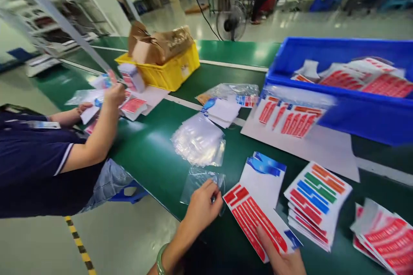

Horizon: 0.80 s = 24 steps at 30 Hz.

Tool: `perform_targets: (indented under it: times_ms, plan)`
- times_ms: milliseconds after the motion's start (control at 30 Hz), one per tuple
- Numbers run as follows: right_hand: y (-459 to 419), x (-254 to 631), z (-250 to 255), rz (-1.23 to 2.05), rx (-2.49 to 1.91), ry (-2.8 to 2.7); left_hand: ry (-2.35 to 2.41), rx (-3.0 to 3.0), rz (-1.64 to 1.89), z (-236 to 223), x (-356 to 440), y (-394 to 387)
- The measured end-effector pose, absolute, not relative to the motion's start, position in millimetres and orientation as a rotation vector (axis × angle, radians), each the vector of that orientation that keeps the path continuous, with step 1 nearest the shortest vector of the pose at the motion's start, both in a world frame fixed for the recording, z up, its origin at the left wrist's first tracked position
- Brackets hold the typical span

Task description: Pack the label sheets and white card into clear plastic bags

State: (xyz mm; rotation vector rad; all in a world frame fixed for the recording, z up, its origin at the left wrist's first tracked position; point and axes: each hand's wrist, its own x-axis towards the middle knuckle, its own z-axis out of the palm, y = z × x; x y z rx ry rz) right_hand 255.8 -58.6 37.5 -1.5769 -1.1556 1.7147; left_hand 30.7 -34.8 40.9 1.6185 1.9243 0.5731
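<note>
Your left hand (202, 206) pinches the edge of a clear plastic bag (198, 182) lying flat on the green table (151, 150). Your right hand (280, 258) grips a red label sheet (251, 219) with white cards behind it, thumb on top, just right of the bag. A stack of coloured sheets (318, 200) sits beside it.
</note>
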Motion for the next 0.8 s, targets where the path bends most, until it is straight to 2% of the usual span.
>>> perform_targets:
  times_ms: [167,267,367,567,800]
  plan:
    - [-50,235,47,1.536,-1.54,-1.146,1.876,1.583,0.582,42,35,-42]
    - [-46,234,49,1.527,-1.513,-1.329,1.875,1.588,0.592,43,38,-43]
    - [-48,235,44,1.667,-1.477,-1.458,1.868,1.618,0.606,40,42,-41]
    - [-53,232,33,1.896,-1.529,-1.088,1.87,1.705,0.546,28,45,-41]
    - [-45,243,28,2.083,-1.457,-0.939,1.807,1.749,0.546,26,46,-47]
